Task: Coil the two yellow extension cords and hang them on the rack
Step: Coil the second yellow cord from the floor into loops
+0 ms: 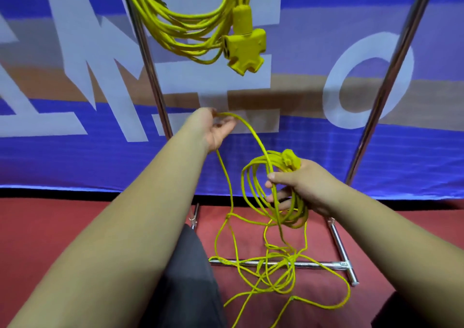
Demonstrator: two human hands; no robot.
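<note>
Fingers (277, 197) of the right hand (308, 189): clenched round the gathered loops of the second cord (253, 184), plug (291, 160) lodged at the top of the fist. Fingers (227, 125) of the left hand (218, 131): loosely curled about a single strand, held up and to the left of the coil, one arc bridging the two hands. Status of the first cord (185, 23): already coiled and hung on the rack (388, 81), far and above, outlet block (244, 48) dangling. Remainder of the second cord: loose and tangled on the red floor (75, 227), near, draped across the base bar (316, 265) of the rack. Judged mid-coil, much slack left. Recommended: slide the left hand down the strand, shake out kinks before each turn, match new loops to those held, lift slack clear of the base bar to avoid snagging, keep the right grip firm against slipping loops.
</note>
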